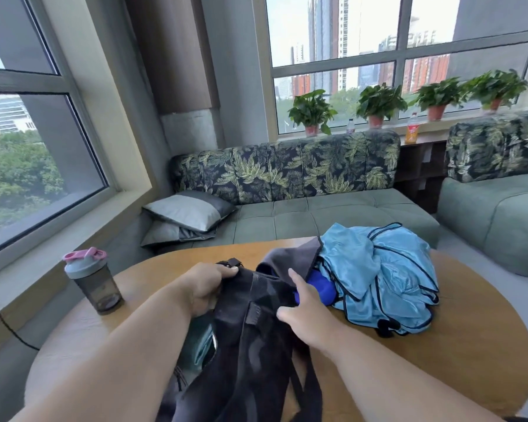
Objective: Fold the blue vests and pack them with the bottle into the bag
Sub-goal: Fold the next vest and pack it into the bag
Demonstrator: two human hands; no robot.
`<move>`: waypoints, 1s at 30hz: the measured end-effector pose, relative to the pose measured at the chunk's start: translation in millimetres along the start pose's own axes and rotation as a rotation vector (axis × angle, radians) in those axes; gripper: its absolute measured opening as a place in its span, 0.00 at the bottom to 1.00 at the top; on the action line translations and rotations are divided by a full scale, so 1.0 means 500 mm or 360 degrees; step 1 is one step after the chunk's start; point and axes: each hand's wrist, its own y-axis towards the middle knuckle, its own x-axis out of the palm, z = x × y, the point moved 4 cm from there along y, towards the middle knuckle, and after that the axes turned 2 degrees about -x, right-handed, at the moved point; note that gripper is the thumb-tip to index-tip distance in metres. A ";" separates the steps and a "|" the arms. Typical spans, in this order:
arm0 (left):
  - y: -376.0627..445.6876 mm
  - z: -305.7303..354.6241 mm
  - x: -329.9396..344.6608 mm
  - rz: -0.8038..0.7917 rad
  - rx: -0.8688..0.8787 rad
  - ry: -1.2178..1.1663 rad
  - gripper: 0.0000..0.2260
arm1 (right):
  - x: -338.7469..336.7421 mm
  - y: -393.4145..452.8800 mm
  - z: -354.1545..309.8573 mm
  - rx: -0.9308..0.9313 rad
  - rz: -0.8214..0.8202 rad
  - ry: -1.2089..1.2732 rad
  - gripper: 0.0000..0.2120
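A black bag [256,339] lies on the round wooden table [439,354] in front of me. My left hand [206,289] grips the bag's top edge at the left of its opening. My right hand [302,306] rests on the bag's right side with index finger and thumb spread, next to a deep blue piece [320,289] showing at the opening. A crumpled heap of light blue vests [381,275] with dark trim lies just right of the bag. The shaker bottle [93,280], grey with a pink lid, stands upright at the table's left edge.
A green sofa [317,214] with leaf-print backrests and grey cushions [189,211] stands behind the table. Potted plants [378,105] and drink bottles line the windowsill. A black cable [9,327] runs along the left, below the window ledge.
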 end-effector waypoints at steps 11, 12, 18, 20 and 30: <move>0.038 0.093 0.057 -0.0067 -0.0012 0.0853 0.09 | -0.003 -0.035 0.019 0.0147 -0.0395 -0.0017 0.11; 0.035 0.094 0.074 -0.0068 -0.0018 0.0938 0.09 | 0.003 -0.043 0.024 0.0173 -0.0433 -0.0030 0.14; -0.048 0.083 0.190 0.0058 0.0378 0.1892 0.14 | 0.016 -0.088 0.064 0.0324 -0.0621 0.0069 0.26; -0.095 0.069 0.200 0.0048 0.0472 0.2109 0.12 | 0.009 -0.092 0.082 0.0389 -0.0564 0.0110 0.26; -0.286 -0.010 0.110 0.0059 0.0572 0.2359 0.15 | 0.016 -0.157 0.058 0.0555 -0.1009 0.0245 0.18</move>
